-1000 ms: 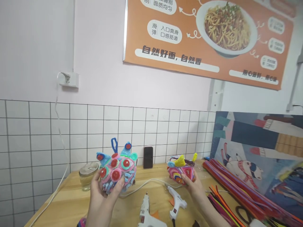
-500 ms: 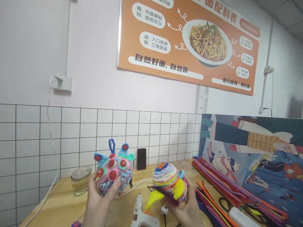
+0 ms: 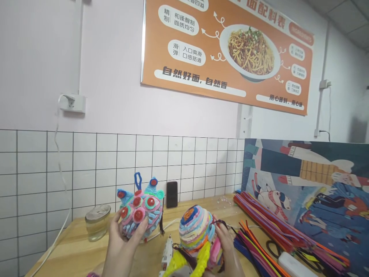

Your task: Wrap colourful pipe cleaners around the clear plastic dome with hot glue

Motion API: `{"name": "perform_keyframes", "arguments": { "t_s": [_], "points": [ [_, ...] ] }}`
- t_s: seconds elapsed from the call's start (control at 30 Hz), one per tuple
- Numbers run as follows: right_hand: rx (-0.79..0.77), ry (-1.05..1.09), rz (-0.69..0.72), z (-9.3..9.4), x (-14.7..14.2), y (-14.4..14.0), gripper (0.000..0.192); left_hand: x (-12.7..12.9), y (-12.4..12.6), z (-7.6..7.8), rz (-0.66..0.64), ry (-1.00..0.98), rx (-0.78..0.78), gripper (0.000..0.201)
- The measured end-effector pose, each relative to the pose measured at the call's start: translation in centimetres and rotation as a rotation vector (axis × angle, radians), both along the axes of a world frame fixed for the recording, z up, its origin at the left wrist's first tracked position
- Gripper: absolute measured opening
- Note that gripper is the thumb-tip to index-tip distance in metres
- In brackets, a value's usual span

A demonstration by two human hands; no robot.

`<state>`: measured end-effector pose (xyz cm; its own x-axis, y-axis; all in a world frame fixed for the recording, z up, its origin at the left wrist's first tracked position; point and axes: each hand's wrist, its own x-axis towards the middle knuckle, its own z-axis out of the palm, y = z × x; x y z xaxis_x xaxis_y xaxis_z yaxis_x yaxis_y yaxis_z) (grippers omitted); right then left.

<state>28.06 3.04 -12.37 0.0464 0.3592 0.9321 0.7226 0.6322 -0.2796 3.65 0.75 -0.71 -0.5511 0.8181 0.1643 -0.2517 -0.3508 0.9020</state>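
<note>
My left hand (image 3: 125,238) is closed around a fuzzy pipe-cleaner animal head (image 3: 141,211), blue and pink with red button-like eyes, two horn-like ears and a blue loop on top. A dark tassel hangs at its right side. In my right hand (image 3: 227,246) is a striped pipe-cleaner ball figure (image 3: 197,231), banded in many colours, with yellow flaps at its lower front and dark strands. It is tilted toward the left. Both are held above the table. Behind the striped figure, a white glue gun (image 3: 167,252) stands partly hidden.
On the wooden table (image 3: 66,246) a lidded glass jar (image 3: 97,223) stands at left. A phone (image 3: 172,194) leans on the tiled wall. Bundles of pipe cleaners (image 3: 268,219) and a white power strip (image 3: 295,265) lie at right, before an illustrated board (image 3: 311,192). A cable crosses the table.
The striped figure has turned and tilted in my right hand, coming lower and over the glue gun, its yellow flaps now facing front. The animal head has barely shifted.
</note>
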Motion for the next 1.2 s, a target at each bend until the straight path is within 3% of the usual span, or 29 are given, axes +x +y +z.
{"name": "perform_keyframes", "arguments": {
  "t_s": [0.2,0.43,0.6,0.9,1.03,1.2],
  "points": [
    [-0.006,-0.088,-0.045,-1.3,1.0,0.0,0.081,0.3,-0.4,0.3,-0.032,0.03,-0.027,0.094],
    [-0.037,-0.233,0.025,-1.4,1.5,-0.4,0.087,0.6,-0.3,0.0,-0.019,0.008,-0.033,0.093],
    [-0.076,-0.245,-0.004,-2.3,1.8,-0.2,0.092,0.6,-0.3,-0.2,-0.048,0.036,-0.034,0.094],
    [-0.084,-0.133,-0.073,-2.9,1.1,-0.8,0.092,0.9,-0.1,-0.3,-0.043,0.021,-0.018,0.091],
    [-0.098,-0.082,-0.038,-2.7,0.6,-1.1,0.091,1.0,0.0,-0.4,-0.044,0.024,-0.003,0.089],
    [-0.265,0.2,0.056,-1.1,-1.3,-1.5,0.1,1.2,-0.4,-0.1,-0.052,0.065,-0.017,0.092]
  ]
}}
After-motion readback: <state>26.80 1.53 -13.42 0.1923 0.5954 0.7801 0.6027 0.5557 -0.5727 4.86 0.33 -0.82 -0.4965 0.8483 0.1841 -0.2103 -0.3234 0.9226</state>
